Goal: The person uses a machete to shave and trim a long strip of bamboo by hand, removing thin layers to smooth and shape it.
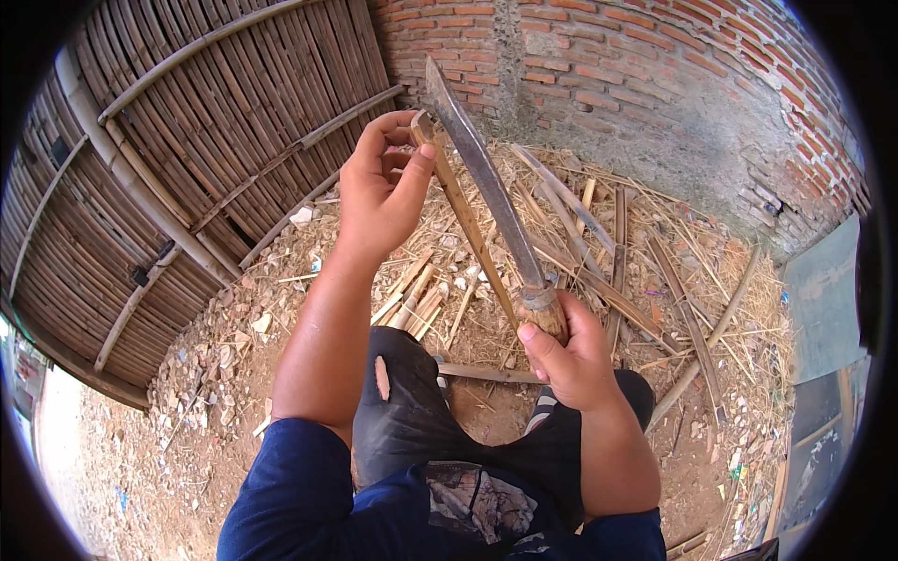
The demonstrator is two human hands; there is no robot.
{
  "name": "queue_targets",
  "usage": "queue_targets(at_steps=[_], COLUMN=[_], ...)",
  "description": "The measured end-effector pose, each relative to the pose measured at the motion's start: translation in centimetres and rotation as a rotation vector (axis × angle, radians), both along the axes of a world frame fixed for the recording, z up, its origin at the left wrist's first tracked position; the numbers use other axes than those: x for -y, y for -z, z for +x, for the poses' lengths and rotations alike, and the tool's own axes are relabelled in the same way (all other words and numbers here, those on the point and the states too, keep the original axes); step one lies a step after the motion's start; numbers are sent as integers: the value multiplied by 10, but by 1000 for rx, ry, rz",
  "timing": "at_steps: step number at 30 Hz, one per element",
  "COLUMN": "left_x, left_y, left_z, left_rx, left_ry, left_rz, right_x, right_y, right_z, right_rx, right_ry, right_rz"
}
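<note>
My right hand (568,352) is wrapped round the wooden handle of a machete (491,192), whose long dark blade points up and away to the left. Beside the blade, on its left, runs a narrow bamboo strip (472,229). Its upper end is pinched between the thumb and fingers of my left hand (388,182). The strip's lower end reaches my right thumb; whether that thumb presses on it I cannot tell. Strip and blade slant almost side by side, with a gap between them near the top.
Split bamboo pieces (412,299) lie on the ground before my knees. Longer bamboo poles (692,327) are strewn to the right among straw and rubble. A bamboo-slat wall (224,122) stands at the left, a brick wall (645,103) at the back, grey panels (823,299) at the right.
</note>
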State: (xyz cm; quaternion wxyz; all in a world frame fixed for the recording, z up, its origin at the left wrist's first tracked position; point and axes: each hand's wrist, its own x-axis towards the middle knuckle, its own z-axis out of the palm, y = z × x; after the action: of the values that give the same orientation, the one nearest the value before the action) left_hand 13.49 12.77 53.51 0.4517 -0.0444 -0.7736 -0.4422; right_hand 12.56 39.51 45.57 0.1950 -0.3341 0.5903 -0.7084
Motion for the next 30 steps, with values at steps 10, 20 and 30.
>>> queue_targets(at_steps=[10, 20, 30], left_x=[-4, -2, -6], left_y=[-2, -4, -11], left_z=[4, -5, -3], left_rx=[-37, -106, 105], left_ry=[28, 225, 157], left_rz=[5, 153, 89], right_x=[2, -10, -35], right_y=[-19, -20, 5], right_z=[4, 8, 10], right_rx=[-93, -55, 16], right_ry=[114, 157, 144], right_rz=[125, 69, 76])
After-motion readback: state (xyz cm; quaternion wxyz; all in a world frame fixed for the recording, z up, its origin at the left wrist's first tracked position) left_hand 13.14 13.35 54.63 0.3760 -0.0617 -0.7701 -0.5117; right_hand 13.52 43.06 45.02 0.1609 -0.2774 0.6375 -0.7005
